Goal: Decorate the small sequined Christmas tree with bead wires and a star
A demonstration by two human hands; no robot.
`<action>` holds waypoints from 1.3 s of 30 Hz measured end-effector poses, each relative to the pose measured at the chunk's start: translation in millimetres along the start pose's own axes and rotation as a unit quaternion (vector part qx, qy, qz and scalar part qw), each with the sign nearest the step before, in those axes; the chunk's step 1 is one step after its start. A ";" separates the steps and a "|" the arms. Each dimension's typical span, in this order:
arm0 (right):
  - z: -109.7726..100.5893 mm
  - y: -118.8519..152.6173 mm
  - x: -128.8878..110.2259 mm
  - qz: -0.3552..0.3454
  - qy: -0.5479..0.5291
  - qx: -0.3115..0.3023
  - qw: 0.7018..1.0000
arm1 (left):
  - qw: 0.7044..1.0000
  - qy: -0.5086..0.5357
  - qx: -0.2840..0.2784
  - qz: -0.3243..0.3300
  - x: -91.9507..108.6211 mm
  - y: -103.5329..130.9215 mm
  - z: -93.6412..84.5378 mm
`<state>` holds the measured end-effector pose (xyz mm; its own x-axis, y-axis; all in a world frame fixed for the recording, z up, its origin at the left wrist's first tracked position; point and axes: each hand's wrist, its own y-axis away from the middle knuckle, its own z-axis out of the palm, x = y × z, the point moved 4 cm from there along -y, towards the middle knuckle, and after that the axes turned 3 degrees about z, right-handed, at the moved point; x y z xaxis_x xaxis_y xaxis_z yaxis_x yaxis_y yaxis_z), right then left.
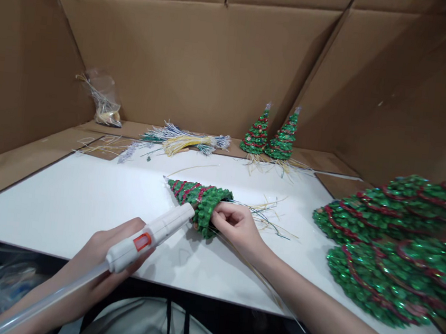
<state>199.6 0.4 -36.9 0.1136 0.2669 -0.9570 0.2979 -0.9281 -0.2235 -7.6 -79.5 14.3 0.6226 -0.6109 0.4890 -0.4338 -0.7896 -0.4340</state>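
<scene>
Left grip: our left hand point(119, 246) is closed around the white glue gun point(160, 232), with the clear glue stick point(53, 300) trailing out behind it over our forearm.
Right grip: our right hand point(238, 226) has its fingers curled in at the open base of the tree; we cannot tell whether they pinch the rim or a strand.
Tree in work: the green tree point(209, 197) with red garland lies on its side, just left of our right grip and ahead of our left, its tip pointing left; the gun's nozzle meets or overlaps its side, we cannot tell which.
Loose strands: wire ends point(269, 217) fan out beyond the right grip, to its right.
Near edge: the white worktop point(84, 195) ends beneath our left grip and crosses under our right forearm.
Room leftward: a broad white stretch runs from the left grip towards the cardboard wall point(15, 60).
Room rightward: white surface lies between the right grip and two large trees point(386, 205), which overhang the right side.
Far side: beyond both grips sit a wire bundle point(188, 141) and, further right, two small trees point(256, 133); a plastic bag point(106, 101) stands far left.
</scene>
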 end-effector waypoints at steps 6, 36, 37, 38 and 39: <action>-0.3 0.3 -0.2 -0.002 0.000 0.003 1.000 | 1.000 -0.009 0.004 -0.002 2.3 1.0 -1.5; -0.3 0.3 -2.3 0.004 0.010 0.002 1.000 | 1.000 -0.013 0.006 -0.006 2.4 -0.4 -2.4; -0.3 0.2 -2.3 0.005 0.010 0.001 1.000 | 1.000 -0.011 0.008 -0.007 2.3 -0.5 -2.1; -0.2 0.2 -2.4 0.004 0.010 0.000 1.000 | 1.000 -0.009 0.008 -0.009 2.1 -0.4 -1.7; -0.1 0.2 -2.4 0.003 0.009 -0.001 1.000 | 1.000 -0.008 0.008 -0.011 1.9 -0.2 -1.3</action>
<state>199.5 -0.3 -34.6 0.1324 0.2664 -0.9547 0.2982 -0.9293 -0.2179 -7.2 -80.6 16.2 0.6418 -0.5926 0.4867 -0.4096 -0.8015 -0.4357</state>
